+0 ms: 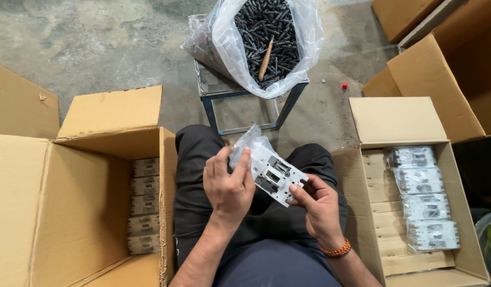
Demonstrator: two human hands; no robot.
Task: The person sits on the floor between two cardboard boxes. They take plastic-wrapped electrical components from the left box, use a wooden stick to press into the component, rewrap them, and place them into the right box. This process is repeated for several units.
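Left carton (70, 212) cut off by edge; bagged parts (423, 199) blurred.

Two hands in view: left hand (229, 188) and right hand (320, 207), both on one white plastic plate (274, 178) partly inside one clear sleeve (248, 143). One orange bead bracelet (337, 250) was on the right wrist. Left carton (86, 212) showed five stacked small boxes (144, 204). Right carton (399, 122) held four bagged white plates (423, 197). One clear bag (224, 40) was full of black screws (266, 26), too many to count, with one wooden stick (265, 52) in it. One metal stool (245, 106). One small red bit (344, 85) on the floor.
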